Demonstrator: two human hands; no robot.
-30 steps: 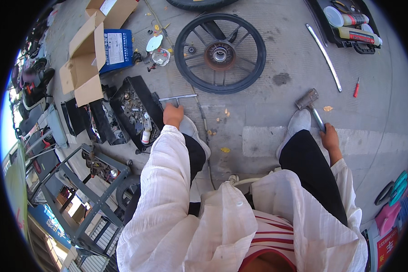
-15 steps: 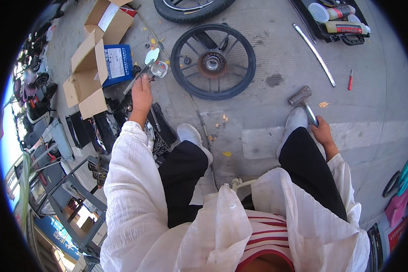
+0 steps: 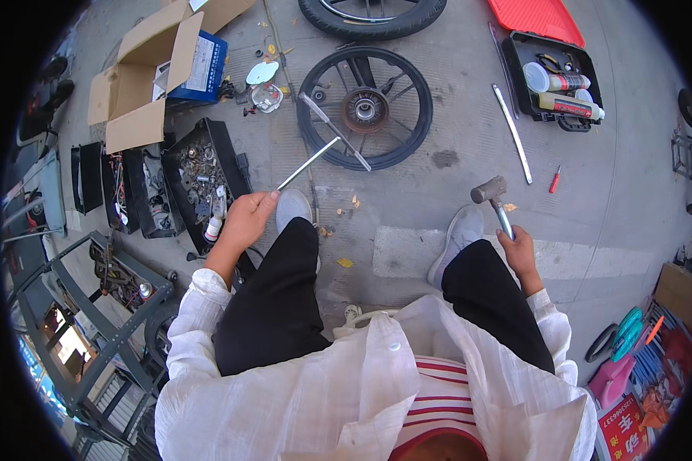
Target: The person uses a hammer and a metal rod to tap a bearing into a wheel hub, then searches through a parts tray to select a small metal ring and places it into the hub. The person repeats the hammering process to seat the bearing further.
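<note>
My left hand is closed round the shaft of a metal T-handle wrench. The wrench's crossbar lies across the view of the lower left of a black spoked wheel rim; whether they touch I cannot tell. In my right hand is the handle of a hammer, its heavy, worn metal head pointing away from me just beyond my right shoe. The wheel rim lies flat on the ground ahead, with a rusty ring round its hub.
A black tray of small metal parts sits left of my left foot, beside narrower trays. Behind it stand an open cardboard box and a blue box. To the right lie a long tyre lever, a red screwdriver and an open toolbox.
My left hand has come back from beside the boxes with the wrench, whose crossbar now shows over the wheel rim. The right hand keeps hold of the hammer. The view has shifted.
</note>
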